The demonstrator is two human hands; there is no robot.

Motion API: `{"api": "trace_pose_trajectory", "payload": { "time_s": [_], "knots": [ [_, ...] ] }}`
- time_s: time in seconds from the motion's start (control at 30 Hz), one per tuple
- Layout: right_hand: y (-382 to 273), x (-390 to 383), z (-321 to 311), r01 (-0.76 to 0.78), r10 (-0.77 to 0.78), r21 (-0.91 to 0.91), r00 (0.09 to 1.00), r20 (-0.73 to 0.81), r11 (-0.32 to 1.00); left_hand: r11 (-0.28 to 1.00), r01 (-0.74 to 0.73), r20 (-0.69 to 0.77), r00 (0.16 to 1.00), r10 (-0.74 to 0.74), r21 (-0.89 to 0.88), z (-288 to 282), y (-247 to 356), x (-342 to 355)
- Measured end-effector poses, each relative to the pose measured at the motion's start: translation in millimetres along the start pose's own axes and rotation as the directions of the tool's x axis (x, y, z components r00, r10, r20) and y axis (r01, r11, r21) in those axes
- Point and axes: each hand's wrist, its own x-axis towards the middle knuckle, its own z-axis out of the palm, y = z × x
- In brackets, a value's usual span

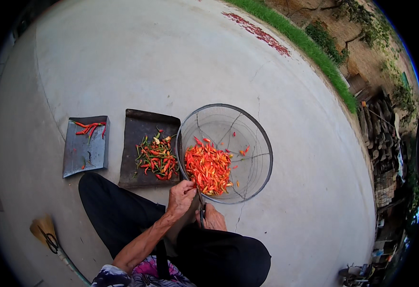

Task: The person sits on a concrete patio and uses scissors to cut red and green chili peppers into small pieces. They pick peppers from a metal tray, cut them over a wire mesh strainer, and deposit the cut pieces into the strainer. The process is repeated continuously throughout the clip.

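Both my hands work at the near left rim of a round wire-mesh basket (267,179). In it lies a heap of cut red and orange chili pieces (208,167). My left hand (181,196) is closed in a pinch just at the rim; what it pinches is too small to make out. Scissors (202,213) with dark handles are gripped in my right hand (213,218), their blades pointing up beside my left fingertips. Left of the basket, a dark metal pan (133,131) holds whole red chilies with green stems (157,155).
A smaller grey metal pan (92,163) with several red chilies (89,128) stands further left. A straw broom (44,229) lies at lower left. Dried red bits (259,32) are spread near the grass strip (295,36). Stacked wood (384,138) lines the right side. Cracks cross the concrete.
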Motion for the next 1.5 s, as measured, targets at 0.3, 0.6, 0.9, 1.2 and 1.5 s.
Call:
{"api": "trace_pose_trajectory", "payload": {
  "time_s": [0.3, 0.6, 0.9, 1.2, 1.5],
  "knots": [
    [16, -4, 19, -0.032, 0.029, -0.019, 0.993, -0.112, 0.999, 0.998, 0.011, 0.005, 1.000, -0.012, 0.056, 6, -11, -5],
    [7, -5, 9, -0.083, 0.092, 0.113, 0.992, -0.081, 0.990, 0.986, 0.124, 0.014, 0.992, -0.123, -0.108, -2, 0, -4],
    [14, -6, 14, -0.022, 0.021, -0.102, 1.000, -0.013, 0.995, 0.995, 0.075, -0.020, 0.997, -0.076, -0.064, 4, -14, -7],
    [28, -8, 22, -0.043, 0.039, -0.121, 0.998, -0.040, 0.992, 0.997, 0.079, 0.018, 0.997, -0.079, 0.002, 1, -14, -8],
    [19, -5, 9, -0.105, 0.056, -0.362, 0.988, -0.145, 0.926, 0.977, 0.158, 0.006, 0.987, -0.159, -0.140, -11, -10, -1]
  ]
}}
